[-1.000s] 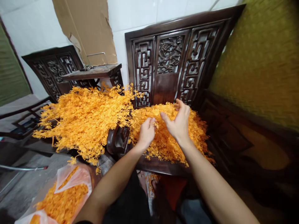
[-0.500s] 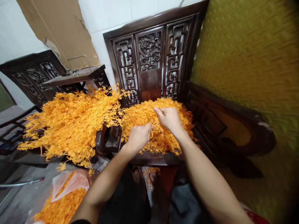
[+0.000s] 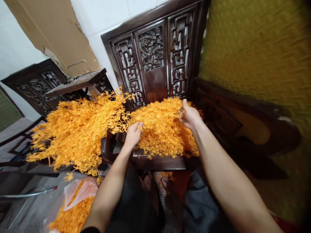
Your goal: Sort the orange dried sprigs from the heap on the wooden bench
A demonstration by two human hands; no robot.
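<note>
A heap of orange, plastic-looking flower pieces (image 3: 160, 129) lies on the seat of a dark carved wooden chair (image 3: 155, 84). At the heap's left side my left hand (image 3: 133, 134) is closed, thumb and fingers pinched on small orange flower pieces. My right hand (image 3: 191, 116) is at the heap's right side, thumb raised and fingers curled, with orange flower pieces at its fingertips. How much each hand holds is hidden among the heap. A larger pile of branching orange flower sprigs (image 3: 77, 129) rests to the left, beyond the chair's armrest (image 3: 106, 150).
On the floor at lower left stands a clear plastic bag (image 3: 69, 207) of orange pieces, near a metal rod (image 3: 31, 194). Cardboard (image 3: 55, 35) leans above a small wooden table (image 3: 77, 83). A textured yellow-green surface (image 3: 252, 58) borders the right side.
My hands have moved apart: the left went left and slightly up, the right went right. They were close together over the heap's middle before. The view has shifted slightly.
</note>
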